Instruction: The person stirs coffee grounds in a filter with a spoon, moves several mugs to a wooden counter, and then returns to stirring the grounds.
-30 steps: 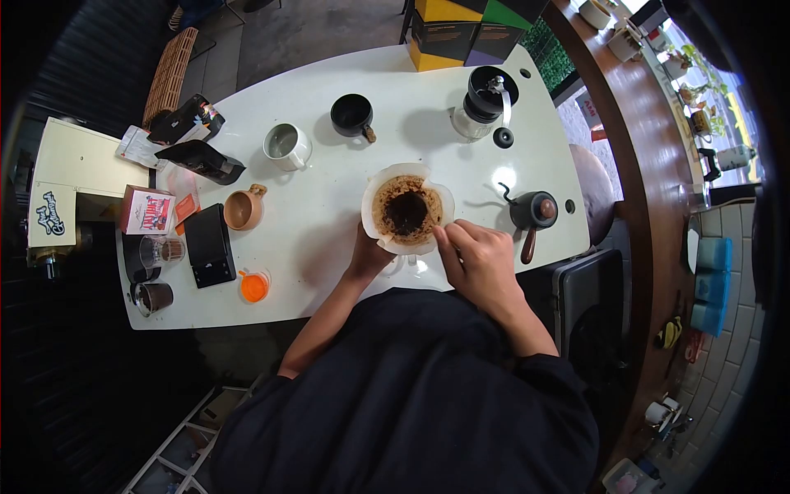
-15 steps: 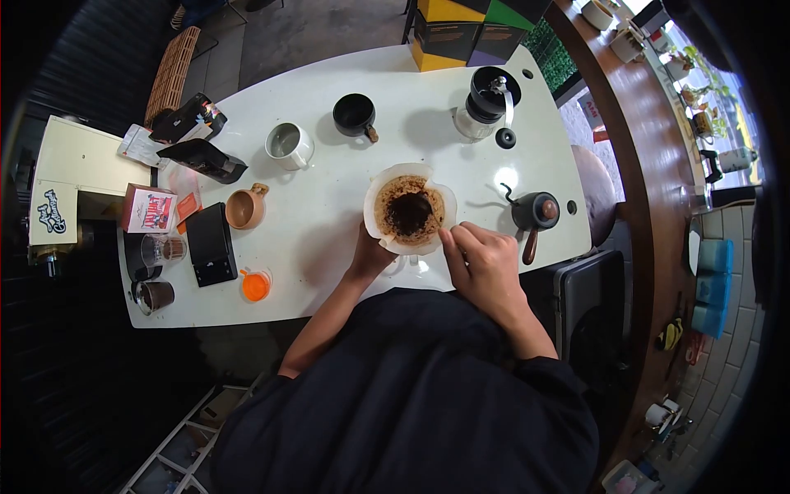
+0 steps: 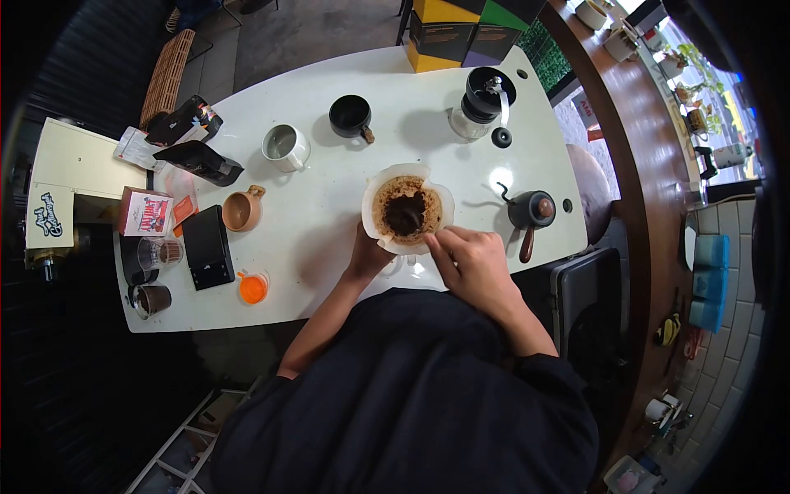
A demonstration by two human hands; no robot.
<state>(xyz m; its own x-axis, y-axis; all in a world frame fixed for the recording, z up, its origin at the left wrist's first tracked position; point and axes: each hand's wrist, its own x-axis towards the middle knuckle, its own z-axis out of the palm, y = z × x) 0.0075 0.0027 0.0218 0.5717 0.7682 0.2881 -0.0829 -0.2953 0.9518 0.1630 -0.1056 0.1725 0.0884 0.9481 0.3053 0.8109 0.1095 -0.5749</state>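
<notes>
A white paper coffee filter (image 3: 447, 198) sits in a dripper near the table's front, with wet brown grounds (image 3: 405, 216) lining its sides and a darker hollow at the centre. My left hand (image 3: 370, 253) is wrapped around the dripper's left side, its fingertips hidden beneath the cone. Over the lower right rim, the fingers of my right hand (image 3: 469, 257) are pinched together; whatever they hold, if anything, is too small or hidden to make out. A clear glass handle (image 3: 412, 260) shows below the dripper.
Right of the dripper stands a dark kettle (image 3: 532, 211); behind it, a hand grinder (image 3: 485, 103). A black cup (image 3: 350, 117), white mug (image 3: 285, 148) and brown cup (image 3: 241, 212) stand leftward, near a black scale (image 3: 208, 248) and an orange-topped cup (image 3: 253, 288).
My right hand has shifted left along the filter's lower rim, its fingertips now farther over the filter. The left hand stays in place. The whole view has moved slightly.
</notes>
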